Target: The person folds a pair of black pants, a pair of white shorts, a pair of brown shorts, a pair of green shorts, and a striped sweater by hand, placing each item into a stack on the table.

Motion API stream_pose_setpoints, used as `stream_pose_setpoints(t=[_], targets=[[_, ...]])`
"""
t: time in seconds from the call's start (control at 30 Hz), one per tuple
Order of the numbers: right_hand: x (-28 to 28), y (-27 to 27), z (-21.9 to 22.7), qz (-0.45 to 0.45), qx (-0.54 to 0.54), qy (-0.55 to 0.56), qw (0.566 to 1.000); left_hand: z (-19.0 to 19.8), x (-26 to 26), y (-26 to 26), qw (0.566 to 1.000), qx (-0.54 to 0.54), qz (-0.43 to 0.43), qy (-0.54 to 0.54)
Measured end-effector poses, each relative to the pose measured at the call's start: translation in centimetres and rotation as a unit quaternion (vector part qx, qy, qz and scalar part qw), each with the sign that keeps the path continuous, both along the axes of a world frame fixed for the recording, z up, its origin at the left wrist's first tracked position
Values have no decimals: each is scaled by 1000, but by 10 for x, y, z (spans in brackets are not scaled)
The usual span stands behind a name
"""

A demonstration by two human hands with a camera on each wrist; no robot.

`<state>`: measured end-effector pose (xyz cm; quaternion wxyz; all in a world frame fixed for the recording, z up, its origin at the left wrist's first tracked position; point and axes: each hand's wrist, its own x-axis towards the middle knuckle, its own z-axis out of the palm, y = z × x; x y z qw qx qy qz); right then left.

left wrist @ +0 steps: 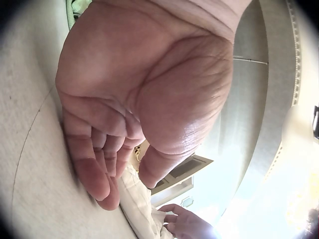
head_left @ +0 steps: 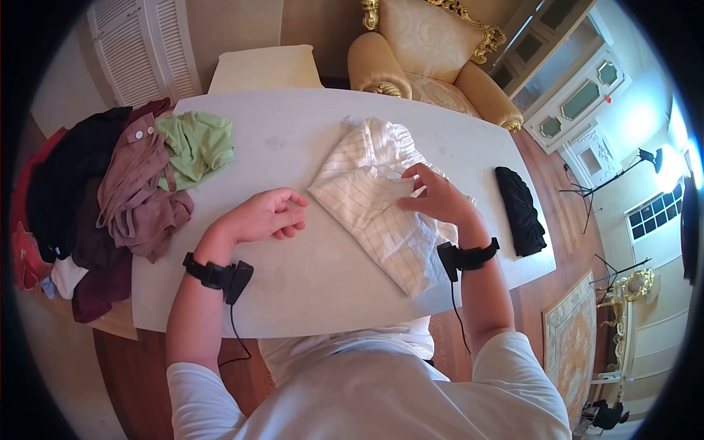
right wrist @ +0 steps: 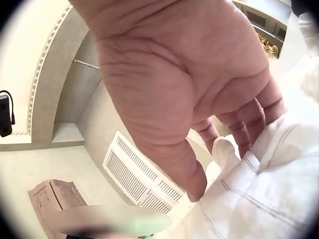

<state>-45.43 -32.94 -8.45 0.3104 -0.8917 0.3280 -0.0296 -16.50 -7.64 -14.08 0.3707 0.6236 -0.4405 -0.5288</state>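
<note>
Cream pinstriped shorts [head_left: 378,213] with a gathered waistband lie doubled over on the white table [head_left: 279,286]. My right hand [head_left: 444,198] is over their right part, thumb and fingers apart around a raised fold of the cloth. In the right wrist view, the thumb [right wrist: 194,179] comes down at the striped cloth, and the fingertips are partly hidden behind it. My left hand [head_left: 260,215] is held low over the table, left of the shorts, its fingers loosely bent and nothing in them. Its palm [left wrist: 129,59] faces the left wrist camera.
On the left is a heap of clothes, with a brown garment [head_left: 136,191], a green one [head_left: 194,147] and a black one [head_left: 70,176]. A folded black garment [head_left: 519,211] lies near the table's right edge. Behind the table stands a gold armchair [head_left: 433,51].
</note>
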Motion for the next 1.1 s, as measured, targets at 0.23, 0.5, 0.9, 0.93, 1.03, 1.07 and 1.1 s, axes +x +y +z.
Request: stream_pose_setpoints(t=[0.23, 0.5, 0.9, 0.93, 1.03, 1.07, 1.1], targets=[[4, -1, -11, 79, 25, -29, 996, -1, 1, 0, 1000, -1, 2, 4], [7, -1, -12, 60, 34, -42, 997, -2, 0, 0, 1000, -2, 1, 4], [-5, 26, 29, 27, -51, -111, 992, -4, 3, 1, 1000, -6, 3, 21], [-6, 26, 29, 20, -57, -110, 992, -5, 3, 1, 1000, -6, 2, 20], [-7, 19, 30, 0, -79, -101, 992, -5, 3, 0, 1000, -8, 0, 21], [-7, 14, 26, -7, -87, -93, 992, -6, 3, 0, 1000, -8, -2, 23], [-7, 9, 21, -13, -95, -85, 992, -6, 4, 0, 1000, -9, -3, 25]])
